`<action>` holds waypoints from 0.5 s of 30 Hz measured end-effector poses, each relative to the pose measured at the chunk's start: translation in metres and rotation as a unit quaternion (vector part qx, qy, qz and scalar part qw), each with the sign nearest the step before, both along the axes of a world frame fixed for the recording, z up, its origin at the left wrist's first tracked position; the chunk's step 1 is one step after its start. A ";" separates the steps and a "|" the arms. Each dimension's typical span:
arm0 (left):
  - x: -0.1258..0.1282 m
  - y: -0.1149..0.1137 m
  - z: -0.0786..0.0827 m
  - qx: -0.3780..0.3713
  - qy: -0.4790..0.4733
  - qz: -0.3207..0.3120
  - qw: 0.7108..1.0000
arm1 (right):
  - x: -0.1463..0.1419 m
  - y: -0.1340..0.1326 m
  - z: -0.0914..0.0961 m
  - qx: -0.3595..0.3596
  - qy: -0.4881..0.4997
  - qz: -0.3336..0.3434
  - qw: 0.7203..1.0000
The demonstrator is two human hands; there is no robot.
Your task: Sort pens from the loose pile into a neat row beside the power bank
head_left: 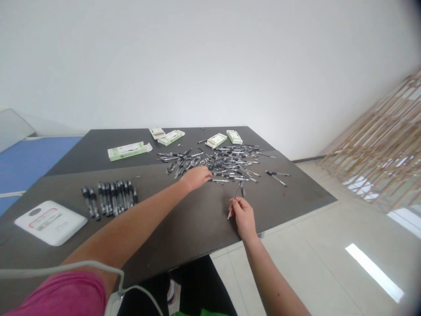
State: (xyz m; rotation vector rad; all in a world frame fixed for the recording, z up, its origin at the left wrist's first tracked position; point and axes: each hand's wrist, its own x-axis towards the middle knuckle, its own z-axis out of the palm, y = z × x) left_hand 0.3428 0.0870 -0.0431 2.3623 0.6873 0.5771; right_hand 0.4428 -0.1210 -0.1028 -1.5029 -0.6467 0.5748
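My right hand (244, 216) is closed round a slim pen (236, 191), held upright at a slant over the front of the dark table. A small dark piece, perhaps a cap, shows beside the pen's upper end. Across the table, my left hand (196, 177) reaches to the near edge of a loose pile of pens and pen parts (226, 162). Its fingers are curled together, and whatever they pinch is hidden. A row of black-capped pens (113, 197) lies side by side to the left of my left arm.
Behind the pile lie several green-and-white pen boxes (130, 150). A white board-like item with a label (51, 223) rests at the table's left. Two stray pens (278, 177) lie right of the pile. A white cable (82, 264) crosses my left arm. Bamboo poles (378, 140) lean at the right.
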 end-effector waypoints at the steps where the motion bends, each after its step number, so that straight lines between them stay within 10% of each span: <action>1: 0.006 -0.002 0.000 -0.002 0.002 -0.002 1.000 | 0.000 0.000 -0.001 0.002 -0.003 -0.001 1.000; 9: 0.023 -0.005 0.003 -0.025 0.012 0.000 1.000 | 0.000 0.002 -0.002 0.003 0.004 0.004 1.000; 15: -0.016 -0.014 0.018 -0.096 -0.049 0.046 0.993 | -0.002 -0.002 0.008 0.040 0.053 0.005 0.998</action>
